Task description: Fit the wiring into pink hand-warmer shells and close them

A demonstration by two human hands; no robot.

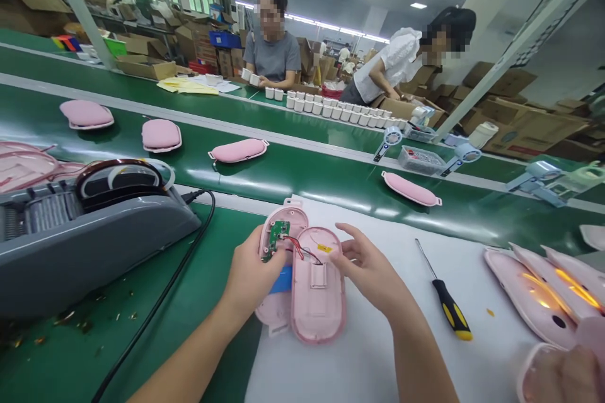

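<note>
An opened pink device lies in two halves on a white mat (378, 352). My left hand (250, 274) grips the left half-shell (283, 227), which carries a green circuit board (275, 238) and a blue battery (282, 280). Red and black wires (297, 247) run from the board to the right half-shell (317, 296), whose upper right edge my right hand (368, 267) touches with its fingertips. A small yellow patch sits near the top of that right shell.
A screwdriver with a black and yellow handle (447, 299) lies right of my hand. Pink shells (539, 293) pile at the right. A grey tape dispenser (89, 227) and its black cable (165, 289) stand left. Closed pink devices (239, 151) ride the green belt; two people work behind.
</note>
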